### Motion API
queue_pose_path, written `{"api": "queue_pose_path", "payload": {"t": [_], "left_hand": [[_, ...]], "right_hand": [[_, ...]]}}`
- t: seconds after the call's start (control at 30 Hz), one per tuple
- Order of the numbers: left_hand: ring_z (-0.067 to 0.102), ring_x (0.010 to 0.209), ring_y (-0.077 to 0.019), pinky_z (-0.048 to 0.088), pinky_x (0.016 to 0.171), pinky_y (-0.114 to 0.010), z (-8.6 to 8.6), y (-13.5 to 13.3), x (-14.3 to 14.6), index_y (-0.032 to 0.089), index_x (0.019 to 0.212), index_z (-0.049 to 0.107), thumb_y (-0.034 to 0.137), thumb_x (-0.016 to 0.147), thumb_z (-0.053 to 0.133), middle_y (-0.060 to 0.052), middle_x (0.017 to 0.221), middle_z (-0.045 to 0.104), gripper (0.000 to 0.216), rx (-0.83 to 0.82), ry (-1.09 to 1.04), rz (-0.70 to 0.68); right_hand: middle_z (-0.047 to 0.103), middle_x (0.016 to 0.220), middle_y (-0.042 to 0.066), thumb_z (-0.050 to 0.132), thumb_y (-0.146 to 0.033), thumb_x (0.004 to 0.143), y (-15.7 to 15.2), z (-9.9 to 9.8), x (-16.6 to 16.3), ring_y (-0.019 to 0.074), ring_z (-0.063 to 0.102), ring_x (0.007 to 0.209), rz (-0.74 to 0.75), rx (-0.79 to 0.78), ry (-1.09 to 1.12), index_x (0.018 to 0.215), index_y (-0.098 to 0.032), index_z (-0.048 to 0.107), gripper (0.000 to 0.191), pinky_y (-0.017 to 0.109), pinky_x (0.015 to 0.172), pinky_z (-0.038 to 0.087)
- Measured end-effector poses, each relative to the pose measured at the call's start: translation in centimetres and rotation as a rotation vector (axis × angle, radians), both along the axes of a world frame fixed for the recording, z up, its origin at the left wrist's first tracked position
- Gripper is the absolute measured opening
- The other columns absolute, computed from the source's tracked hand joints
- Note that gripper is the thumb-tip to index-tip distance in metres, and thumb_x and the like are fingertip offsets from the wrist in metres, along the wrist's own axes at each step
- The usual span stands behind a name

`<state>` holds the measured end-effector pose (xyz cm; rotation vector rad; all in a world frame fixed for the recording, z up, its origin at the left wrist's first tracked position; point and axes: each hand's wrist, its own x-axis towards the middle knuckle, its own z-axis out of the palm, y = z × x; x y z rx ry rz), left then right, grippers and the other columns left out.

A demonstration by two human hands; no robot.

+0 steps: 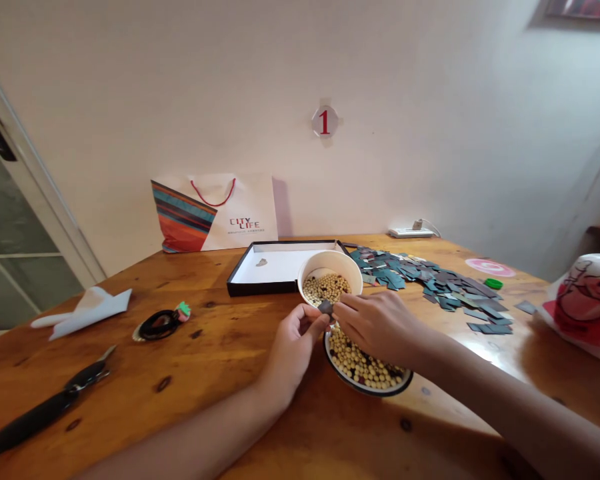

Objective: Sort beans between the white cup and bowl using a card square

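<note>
Pinching grey chip (325, 307) between both hands' grips

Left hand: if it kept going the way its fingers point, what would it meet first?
The left hand points up and right, so it would probably meet the small dark piece at its fingertips, then the paper cup of beans; depth is unclear.

Small dark grey square chip (325, 307) sits pinched right at the frame's center. Below it a shallow bowl (397, 387) of pale beans; above, a white paper cup (330, 263), part-filled with beans, upright.
</note>
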<state>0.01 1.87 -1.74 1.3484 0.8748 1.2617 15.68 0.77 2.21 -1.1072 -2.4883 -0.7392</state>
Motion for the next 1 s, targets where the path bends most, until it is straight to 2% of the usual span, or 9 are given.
{"api": "queue_pose_path", "payload": {"t": [0.33, 0.6, 1.0], "left_hand": [[0.052, 0.064, -0.0131, 0.039, 0.061, -0.024, -0.15, 0.12, -0.10, 0.017, 0.070, 0.049, 0.035, 0.067, 0.061, 0.000, 0.066, 0.057, 0.022, -0.046, -0.017, 0.005], [0.051, 0.065, -0.0128, 0.039, 0.063, -0.023, -0.13, 0.04, -0.16, 0.017, 0.069, 0.050, 0.034, 0.069, 0.060, 0.002, 0.065, 0.055, 0.020, -0.007, 0.001, 0.037], [0.046, 0.065, -0.0103, 0.035, 0.062, -0.020, 0.03, -0.21, 0.11, 0.017, 0.068, 0.049, 0.030, 0.072, 0.057, 0.004, 0.064, 0.050, 0.017, 0.044, 0.046, -0.013]], "right_hand": [[0.054, 0.068, -0.001, 0.035, -0.024, 0.086, 0.32, -0.27, 0.27, 0.0092, 0.046, 0.053, 0.003, -0.012, -0.002, 0.073, -0.017, 0.047, 0.019, 0.027, 0.049, 0.015], [0.054, 0.067, -0.001, 0.034, -0.024, 0.087, 0.11, -0.20, 0.07, 0.0090, 0.043, 0.051, 0.019, -0.004, -0.007, 0.073, -0.018, 0.048, 0.020, 0.027, 0.049, 0.014], [0.053, 0.065, -0.001, 0.035, -0.024, 0.085, 0.08, -0.18, 0.00, 0.0094, 0.043, 0.051, 0.010, 0.024, -0.012, 0.073, -0.018, 0.047, 0.018, 0.028, 0.049, 0.012]]}}
